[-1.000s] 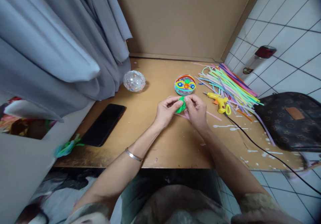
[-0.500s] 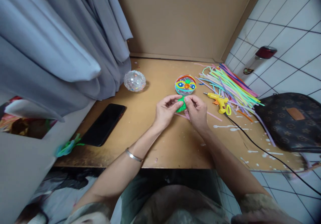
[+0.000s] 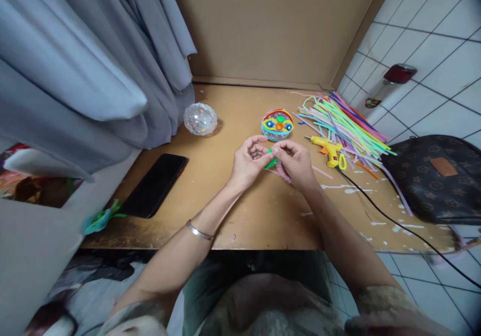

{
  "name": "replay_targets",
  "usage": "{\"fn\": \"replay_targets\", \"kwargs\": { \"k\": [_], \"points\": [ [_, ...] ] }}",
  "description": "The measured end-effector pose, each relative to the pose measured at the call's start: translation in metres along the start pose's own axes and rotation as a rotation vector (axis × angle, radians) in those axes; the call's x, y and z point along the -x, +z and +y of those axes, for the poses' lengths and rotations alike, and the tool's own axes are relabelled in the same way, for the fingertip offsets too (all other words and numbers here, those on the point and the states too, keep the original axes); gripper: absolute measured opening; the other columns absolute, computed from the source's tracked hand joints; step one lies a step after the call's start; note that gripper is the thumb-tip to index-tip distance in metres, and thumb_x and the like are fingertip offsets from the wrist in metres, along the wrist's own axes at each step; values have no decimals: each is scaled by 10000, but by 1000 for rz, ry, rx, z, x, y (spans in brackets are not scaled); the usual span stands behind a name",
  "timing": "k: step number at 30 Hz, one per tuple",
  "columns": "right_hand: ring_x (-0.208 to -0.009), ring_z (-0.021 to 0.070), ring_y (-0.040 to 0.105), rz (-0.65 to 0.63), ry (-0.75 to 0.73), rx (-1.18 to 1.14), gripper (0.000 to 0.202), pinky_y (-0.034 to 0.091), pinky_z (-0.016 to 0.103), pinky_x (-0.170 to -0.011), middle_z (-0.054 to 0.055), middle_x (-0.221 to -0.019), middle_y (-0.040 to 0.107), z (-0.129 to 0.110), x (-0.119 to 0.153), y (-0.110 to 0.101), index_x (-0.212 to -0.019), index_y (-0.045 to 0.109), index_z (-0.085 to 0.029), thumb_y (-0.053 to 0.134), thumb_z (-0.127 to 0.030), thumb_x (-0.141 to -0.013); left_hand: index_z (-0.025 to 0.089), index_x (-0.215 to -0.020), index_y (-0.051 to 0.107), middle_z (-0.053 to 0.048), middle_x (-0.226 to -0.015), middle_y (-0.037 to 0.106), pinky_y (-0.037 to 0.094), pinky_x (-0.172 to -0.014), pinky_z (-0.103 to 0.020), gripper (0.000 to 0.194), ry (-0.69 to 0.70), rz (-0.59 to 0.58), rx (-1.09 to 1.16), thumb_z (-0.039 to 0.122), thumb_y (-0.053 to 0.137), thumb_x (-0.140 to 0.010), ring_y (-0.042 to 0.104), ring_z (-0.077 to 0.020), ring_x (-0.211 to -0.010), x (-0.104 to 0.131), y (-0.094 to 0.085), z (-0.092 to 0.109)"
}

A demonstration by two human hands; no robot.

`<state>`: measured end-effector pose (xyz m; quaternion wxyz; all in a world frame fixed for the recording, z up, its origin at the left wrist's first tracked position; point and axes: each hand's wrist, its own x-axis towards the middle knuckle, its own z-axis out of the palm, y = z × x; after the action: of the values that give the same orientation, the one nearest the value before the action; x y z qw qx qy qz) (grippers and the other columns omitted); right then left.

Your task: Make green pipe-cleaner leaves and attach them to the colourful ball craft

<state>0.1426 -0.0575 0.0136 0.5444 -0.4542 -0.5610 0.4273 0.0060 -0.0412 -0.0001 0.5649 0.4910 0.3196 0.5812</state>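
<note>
Between my two hands is a small green piece (image 3: 270,162), partly covered by the fingers. My left hand (image 3: 248,162) grips it from the left with thumb and fingers. My right hand (image 3: 295,162) pinches it from the right, its fingertips touching those of the left. Just beyond them sits a round clear piece (image 3: 277,125) decorated with a red and yellow band, two blue eyes, an orange nose and a light blue rim. A pink strip (image 3: 282,172) lies under my right hand.
A clear ball (image 3: 200,119) stands at the back left, a black phone (image 3: 155,185) nearer. Right of my hands lie a yellow glue gun (image 3: 327,150) with a black cord, a pile of coloured pipe cleaners (image 3: 345,125) and a dark bag (image 3: 436,180). Grey curtains hang at left.
The green piece has turned and shows less between my fingers. The fingers of my left hand have spread a little, and my right fingertips have shifted slightly left over the piece.
</note>
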Motion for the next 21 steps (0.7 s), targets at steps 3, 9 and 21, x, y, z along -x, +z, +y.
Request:
{"fn": "replay_targets", "kwargs": {
  "k": [3, 9, 21],
  "points": [
    [-449, 92, 467, 10, 27, -67, 328, 360, 218, -396, -48, -555, 529, -4, 1, 0, -714, 583, -219, 746, -502, -746, 173, -979, 618, 40, -690, 661, 495, -597, -209, 570, -60, -48, 35, 370, 931, -546, 609, -82, -589, 0, -1, 1],
    [-435, 80, 448, -8, 72, -236, 350, 355, 207, -383, -55, -541, 522, -7, 0, -2, -717, 581, -209, 783, -494, -706, 171, -933, 657, 16, -686, 681, 507, -571, -217, 546, -158, -134, 114, 518, 898, -586, 612, -89, -561, -2, -5, 4],
    [-463, 93, 454, 22, -1, -23, 312, 349, 225, -428, -41, -549, 535, -3, -1, 0, -712, 602, -207, 727, -488, -762, 168, -930, 596, 63, -646, 627, 459, -586, -194, 400, -89, -122, -70, 185, 803, -589, 559, -58, -540, -4, -5, 5]
  ]
}}
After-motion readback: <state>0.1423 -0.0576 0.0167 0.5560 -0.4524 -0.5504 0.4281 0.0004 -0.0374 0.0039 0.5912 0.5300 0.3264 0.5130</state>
